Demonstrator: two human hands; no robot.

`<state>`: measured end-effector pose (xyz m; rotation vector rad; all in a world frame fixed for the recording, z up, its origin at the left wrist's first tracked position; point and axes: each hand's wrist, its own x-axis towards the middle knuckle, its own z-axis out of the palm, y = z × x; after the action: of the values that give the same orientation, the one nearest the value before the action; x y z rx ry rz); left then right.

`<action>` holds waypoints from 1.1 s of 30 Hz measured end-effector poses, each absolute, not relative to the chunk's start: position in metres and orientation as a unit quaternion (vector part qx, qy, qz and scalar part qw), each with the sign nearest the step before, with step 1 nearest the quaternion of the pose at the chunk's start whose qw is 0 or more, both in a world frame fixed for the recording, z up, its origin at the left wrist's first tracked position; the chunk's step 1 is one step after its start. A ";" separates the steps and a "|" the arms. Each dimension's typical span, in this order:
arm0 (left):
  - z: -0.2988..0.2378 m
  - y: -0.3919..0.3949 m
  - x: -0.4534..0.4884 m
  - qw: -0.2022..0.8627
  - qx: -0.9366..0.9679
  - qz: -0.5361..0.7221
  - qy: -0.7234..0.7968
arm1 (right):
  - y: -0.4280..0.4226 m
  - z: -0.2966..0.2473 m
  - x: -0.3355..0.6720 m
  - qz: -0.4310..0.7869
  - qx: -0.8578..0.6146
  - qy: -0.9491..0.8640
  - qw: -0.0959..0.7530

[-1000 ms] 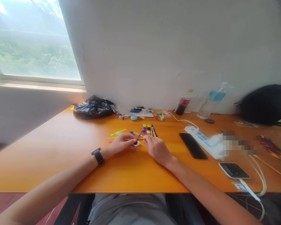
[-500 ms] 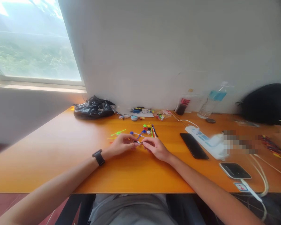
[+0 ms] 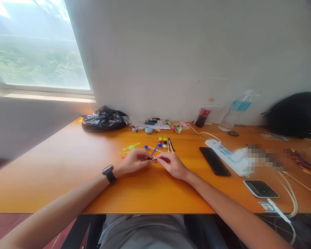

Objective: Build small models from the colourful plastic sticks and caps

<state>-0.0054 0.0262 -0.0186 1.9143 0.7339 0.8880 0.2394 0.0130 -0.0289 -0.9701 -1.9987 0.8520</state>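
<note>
My left hand [image 3: 134,161] and my right hand [image 3: 171,163] meet over the orange table [image 3: 67,166], fingertips pinched together on a small dark piece [image 3: 152,158] held between them. A black watch [image 3: 109,173] is on my left wrist. Just beyond the hands lie small coloured round pieces [image 3: 163,142], thin coloured sticks [image 3: 170,145], a blue stick with round ends [image 3: 154,148] and a green stick piece [image 3: 131,146].
A black plastic bag [image 3: 103,119] lies at the back left by the wall. A black phone [image 3: 214,161], a white power strip [image 3: 226,155], a second device with a cable [image 3: 260,188], bottles [image 3: 233,112] and a black bag [image 3: 291,116] are to the right.
Both hands lifted off the table a little and drew closer, fingertips now pinching the small dark piece together. A white round piece under the left fingers is no longer seen.
</note>
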 end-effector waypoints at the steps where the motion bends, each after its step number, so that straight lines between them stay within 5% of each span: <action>1: -0.019 0.026 -0.006 0.432 0.775 0.357 0.293 | 0.013 -0.028 0.239 0.327 -0.376 -0.780 0.379; 33: -0.017 0.025 -0.006 0.431 0.781 0.352 0.282 | 0.008 -0.027 0.240 0.292 -0.359 -0.798 0.387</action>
<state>-0.0056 0.0251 -0.0168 1.9483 0.7037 0.8782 0.2397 0.0083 -0.0273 -0.9133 -2.0305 0.7431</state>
